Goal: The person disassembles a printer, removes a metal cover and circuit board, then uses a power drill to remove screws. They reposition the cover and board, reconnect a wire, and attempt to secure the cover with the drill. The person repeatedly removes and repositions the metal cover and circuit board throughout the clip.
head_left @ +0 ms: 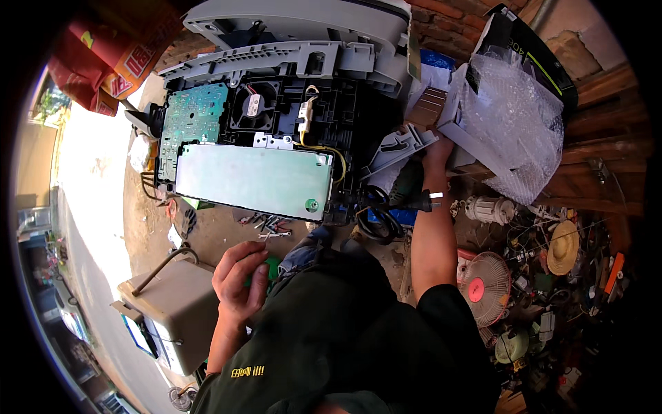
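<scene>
A printer-like machine (276,124) stands opened in front of me, showing a green circuit board (193,114), a small black fan (255,103) and a pale flat metal plate (255,176). Below its front edge, my left hand (241,279) is raised with its fingers curled together; whatever they may pinch is too small to make out. On the machine's right, my right arm stretches forward, and my right hand (437,150) is at the end of a grey plastic bracket (400,148). Its fingers are hidden, so whether it grips the bracket cannot be told.
A black power cord with plug (417,201) hangs at the machine's right corner. Beyond are bubble wrap (514,124) and a white box. Tools (272,226) lie on the floor; a fan (483,286) and clutter fill the right. A beige case (172,300) stands left.
</scene>
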